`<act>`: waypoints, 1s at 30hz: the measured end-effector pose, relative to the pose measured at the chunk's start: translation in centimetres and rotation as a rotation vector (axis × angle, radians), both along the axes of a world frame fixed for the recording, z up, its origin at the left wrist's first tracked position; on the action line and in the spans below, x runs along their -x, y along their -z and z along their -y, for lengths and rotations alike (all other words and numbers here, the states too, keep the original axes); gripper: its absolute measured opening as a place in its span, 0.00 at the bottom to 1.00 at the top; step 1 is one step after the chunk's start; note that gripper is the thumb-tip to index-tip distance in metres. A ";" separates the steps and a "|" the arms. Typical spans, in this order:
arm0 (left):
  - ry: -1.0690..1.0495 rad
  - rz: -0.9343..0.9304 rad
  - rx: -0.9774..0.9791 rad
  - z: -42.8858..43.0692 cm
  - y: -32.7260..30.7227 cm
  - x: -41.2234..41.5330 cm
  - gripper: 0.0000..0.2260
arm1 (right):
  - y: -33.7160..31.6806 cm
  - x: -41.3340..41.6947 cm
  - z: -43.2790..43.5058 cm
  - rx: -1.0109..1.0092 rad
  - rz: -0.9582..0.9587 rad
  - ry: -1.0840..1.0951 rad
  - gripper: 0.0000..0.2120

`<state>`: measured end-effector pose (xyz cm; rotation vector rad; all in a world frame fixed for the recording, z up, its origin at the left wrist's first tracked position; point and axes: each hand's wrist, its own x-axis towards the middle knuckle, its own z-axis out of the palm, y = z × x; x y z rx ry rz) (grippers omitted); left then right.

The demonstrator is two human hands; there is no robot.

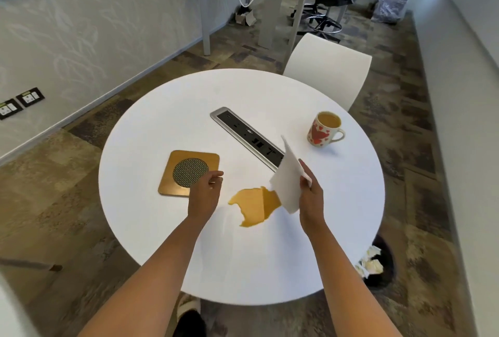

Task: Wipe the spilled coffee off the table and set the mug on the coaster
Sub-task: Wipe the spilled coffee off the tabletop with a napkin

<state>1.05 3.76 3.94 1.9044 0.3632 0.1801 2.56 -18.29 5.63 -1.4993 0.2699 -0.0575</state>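
Note:
A tan puddle of spilled coffee (255, 205) lies on the round white table (167, 110), near its middle front. My right hand (310, 191) pinches a white paper napkin (287, 180) and holds it above the puddle's right edge. My left hand (205, 192) hovers with loosely curled fingers and holds nothing, just right of the square wooden coaster (189, 173) with a round mesh centre. A white mug with red hearts (324, 130), full of coffee, stands upright at the table's right, far from the coaster.
A silver power-socket strip (243, 134) is set into the table's middle. A white chair (328, 69) stands behind the table. A dark waste bin (378, 266) with crumpled paper sits on the floor at the right. Desks and an office chair are in the background.

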 end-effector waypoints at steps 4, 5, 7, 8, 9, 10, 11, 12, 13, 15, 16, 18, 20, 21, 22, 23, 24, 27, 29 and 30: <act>0.027 0.046 -0.249 0.1 1.6 1.8 0.11 | 1.9 1.3 1.7 0.315 0.083 0.020 0.26; 0.053 0.060 -0.297 0.1 2.0 2.0 0.11 | 2.6 1.6 2.0 0.452 0.096 -0.018 0.29; 0.111 0.090 -0.402 -0.3 2.9 2.4 0.11 | 3.7 2.0 2.4 0.685 0.091 -0.085 0.34; 0.136 0.095 -0.455 -0.6 3.2 2.5 0.11 | 4.2 2.1 2.5 0.765 0.080 -0.109 0.36; 0.159 0.096 -0.506 -0.8 3.6 2.4 0.11 | 4.7 2.2 2.4 0.826 0.064 -0.129 0.37; 0.179 0.098 -0.547 -1.1 3.9 2.3 0.12 | 5.2 2.3 2.2 0.874 0.040 -0.147 0.37; 0.194 0.102 -0.577 -1.4 4.2 2.2 0.12 | 5.7 2.3 1.9 0.913 0.009 -0.163 0.37; 0.205 0.107 -0.600 -1.6 4.5 2.1 0.12 | 6.2 2.4 1.6 0.941 -0.024 -0.180 0.37; 0.214 0.117 -0.617 -1.7 4.6 2.1 0.12 | 6.6 2.5 1.2 0.958 -0.056 -0.198 0.37; 0.235 0.137 -0.641 -2.1 5.1 2.0 0.12 | 7.4 2.7 0.3 0.958 -0.104 -0.227 0.37; 0.246 0.142 -0.649 -2.2 5.2 1.9 0.12 | 7.7 2.8 -0.3 0.954 -0.115 -0.237 0.38; 0.268 0.144 -0.663 -2.5 5.6 1.9 0.12 | 8.0 2.7 -1.2 0.949 -0.114 -0.249 0.37; 0.298 0.147 -0.672 -2.7 6.0 1.9 0.13 | 8.1 2.4 -2.1 0.938 -0.099 -0.260 0.36; 0.314 0.145 -0.671 -2.7 6.2 1.8 0.14 | 8.1 2.2 -2.5 0.932 -0.091 -0.270 0.35; 0.328 0.139 -0.667 -2.8 6.4 1.8 0.14 | 8.1 2.0 -2.9 0.926 -0.084 -0.283 0.35; 0.338 0.132 -0.662 -2.9 6.6 1.8 0.14 | 8.0 1.8 -3.1 0.923 -0.078 -0.296 0.35; 0.346 0.126 -0.656 -3.0 6.8 1.8 0.15 | 8.0 1.7 -3.1 0.920 -0.078 -0.305 0.34; 0.371 0.122 -0.644 -3.2 7.4 1.9 0.15 | 7.9 1.5 -2.9 0.901 -0.101 -0.308 0.32; 0.388 0.123 -0.634 -3.3 7.5 2.0 0.15 | 8.0 1.4 -2.8 0.893 -0.126 -0.306 0.30; 0.393 0.121 -0.630 -3.3 7.6 2.0 0.16 | 8.0 1.4 -2.8 0.898 -0.137 -0.302 0.29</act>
